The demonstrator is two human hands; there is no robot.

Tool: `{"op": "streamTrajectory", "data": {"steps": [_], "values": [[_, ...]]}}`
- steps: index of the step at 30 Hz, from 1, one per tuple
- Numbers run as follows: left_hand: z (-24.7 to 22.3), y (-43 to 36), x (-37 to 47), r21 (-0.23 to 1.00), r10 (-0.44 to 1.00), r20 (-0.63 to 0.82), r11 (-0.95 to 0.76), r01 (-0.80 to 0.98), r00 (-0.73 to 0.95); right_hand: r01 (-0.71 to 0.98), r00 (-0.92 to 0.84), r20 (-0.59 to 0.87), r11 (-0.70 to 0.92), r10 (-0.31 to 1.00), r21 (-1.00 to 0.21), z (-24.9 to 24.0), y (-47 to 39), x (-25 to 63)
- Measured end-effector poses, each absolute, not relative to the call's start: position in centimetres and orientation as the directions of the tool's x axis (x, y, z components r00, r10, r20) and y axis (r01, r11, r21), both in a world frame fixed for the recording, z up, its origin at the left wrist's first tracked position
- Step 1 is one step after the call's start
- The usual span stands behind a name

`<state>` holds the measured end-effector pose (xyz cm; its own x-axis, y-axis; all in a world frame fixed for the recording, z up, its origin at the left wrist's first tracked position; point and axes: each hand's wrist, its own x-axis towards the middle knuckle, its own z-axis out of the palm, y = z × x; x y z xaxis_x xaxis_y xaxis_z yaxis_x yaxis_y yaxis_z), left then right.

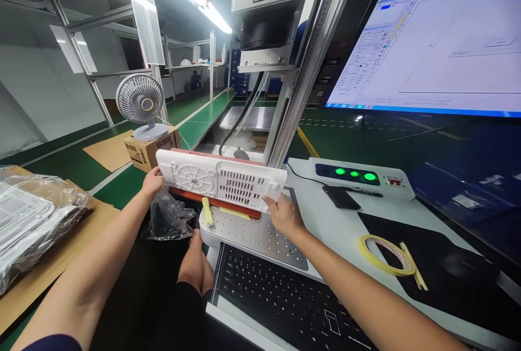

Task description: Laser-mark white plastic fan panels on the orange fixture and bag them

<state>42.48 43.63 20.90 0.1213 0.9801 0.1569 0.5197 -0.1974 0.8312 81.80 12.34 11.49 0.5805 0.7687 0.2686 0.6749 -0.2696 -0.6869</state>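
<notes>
A long white plastic panel (222,180) with slots and a round ribbed pattern is held up by its two ends. My left hand (153,182) grips its left end, and my right hand (284,214) pinches its lower right corner, thumb on the near face. Behind and below the panel shows a red-orange piece (195,195). Under it lies a perforated metal plate (248,236), with a strip of yellow tape (207,212) at its left side. The machine head (266,28) stands above and behind the panel.
A keyboard (277,297) lies in front of the plate. Tape roll (386,255) and black mat (443,264) are at right, below the monitor (431,47). A fan (140,102) stands on a carton (150,149) at left, near bagged white panels (30,215).
</notes>
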Motion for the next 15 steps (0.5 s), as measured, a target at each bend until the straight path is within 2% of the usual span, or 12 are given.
{"op": "streamTrajectory", "data": {"steps": [4,11,13,15], "values": [[20.7,43.4,42.7,0.837,0.987,0.157,-0.153,0.526,0.037,0.704,0.563,0.317,-0.241,0.763,-0.668,12.0,11.8,81.3],[20.0,40.8,40.3,0.807,0.979,0.199,-0.134,0.575,-0.051,0.812,0.420,0.494,-0.072,0.761,-0.579,13.6,8.2,78.6],[19.9,39.6,38.7,0.782,0.974,0.216,-0.134,0.608,-0.063,0.861,0.334,0.568,0.002,0.752,-0.509,14.3,6.9,77.4],[19.9,38.3,36.9,0.756,0.972,0.227,-0.141,0.639,-0.054,0.926,0.175,0.702,0.128,0.690,-0.356,15.1,5.6,76.0]]}}
